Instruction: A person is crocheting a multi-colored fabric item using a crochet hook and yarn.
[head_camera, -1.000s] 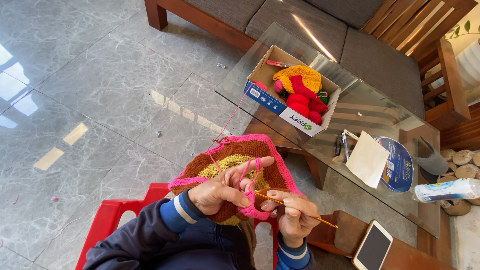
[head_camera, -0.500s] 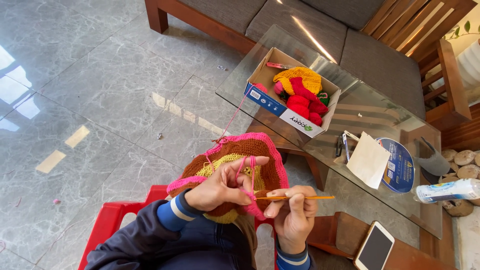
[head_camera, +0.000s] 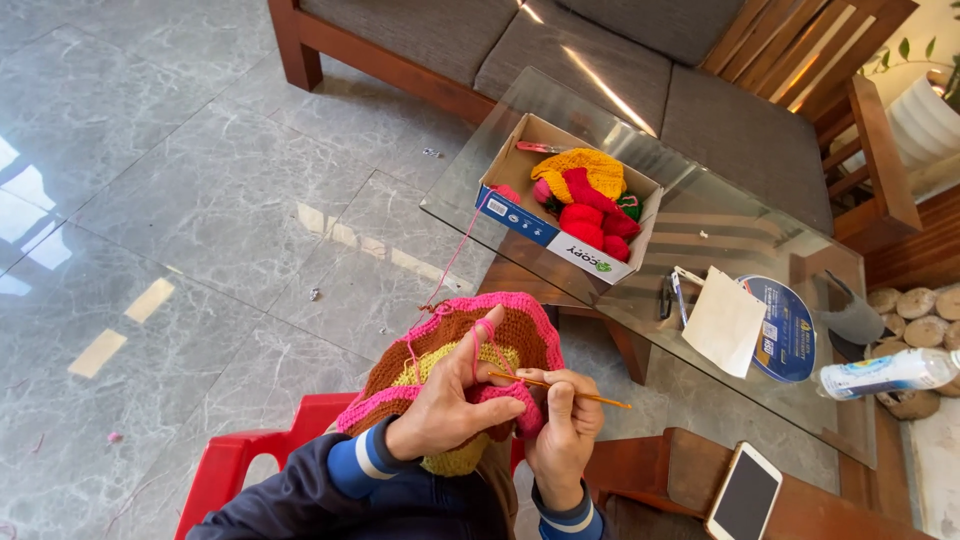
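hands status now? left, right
Left hand: closed on the crochet piece, pink yarn over its raised forefinger.
Right hand: closed on the crochet hook.

Cardboard box (head_camera: 565, 205): open-topped, rectangular, brown inside, standing on the near-left part of the glass table (head_camera: 700, 215); its long outer side is blue at the left and white at the right. Round blue label (head_camera: 783, 328): a disc with pale print, lying flat on the glass to the right of the box, partly covered on its left by a white paper bag (head_camera: 724, 320). Bottle (head_camera: 888, 372): lying on its side at the table's right edge, wrapped in a white-and-blue label. Phone (head_camera: 745, 491): white-framed, dark blank screen, face up on the wooden stool (head_camera: 690, 470) at lower right.
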